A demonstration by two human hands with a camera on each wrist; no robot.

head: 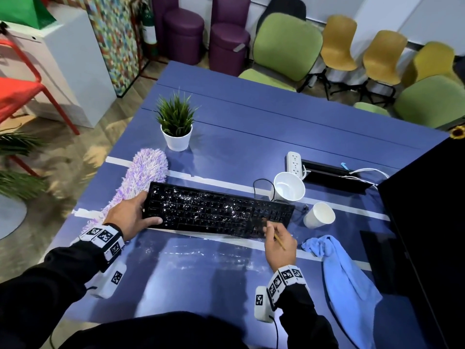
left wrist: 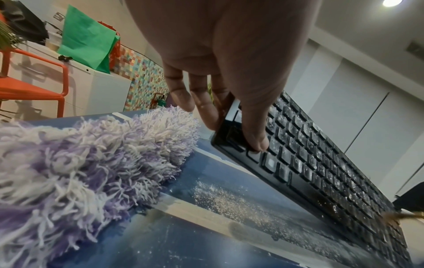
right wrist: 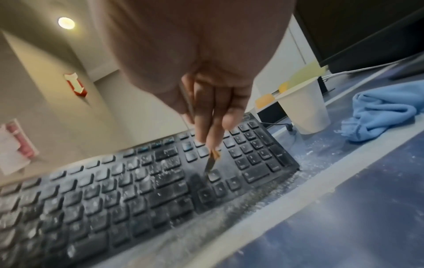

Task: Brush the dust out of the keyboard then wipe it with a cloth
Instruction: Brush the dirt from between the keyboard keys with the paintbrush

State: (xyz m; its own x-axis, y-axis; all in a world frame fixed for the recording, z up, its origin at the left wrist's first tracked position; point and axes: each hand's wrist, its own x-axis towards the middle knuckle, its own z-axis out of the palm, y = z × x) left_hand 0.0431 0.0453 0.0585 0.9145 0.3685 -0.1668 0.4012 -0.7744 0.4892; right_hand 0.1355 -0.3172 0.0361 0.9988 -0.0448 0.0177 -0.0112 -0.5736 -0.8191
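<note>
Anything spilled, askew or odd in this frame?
White powder dusts the keyboard keys and the table in front of it. The left hand holds the keyboard's left end tilted up; the right hand holds a brush.

Blue laminate desk (head: 289,127), pale tape stripes across the top. Far side of the desk: two green padded office chairs (head: 286,46), three mustard moulded-plastic chairs (head: 338,42), two dark purple upholstered cylinder seats (head: 183,35). Left: red metal-frame chair (head: 22,89) beside a white cabinet (head: 73,61); green paper sheet (left wrist: 87,39) on the cabinet top. Multicoloured mosaic-pattern panel (head: 115,39) stands upright next to the cabinet. Floor wood-look, light brown (head: 83,152). Walls pale. Round recessed ceiling light (right wrist: 66,23), lit. Red-and-white arrow sign (right wrist: 75,84) on the wall.
</note>
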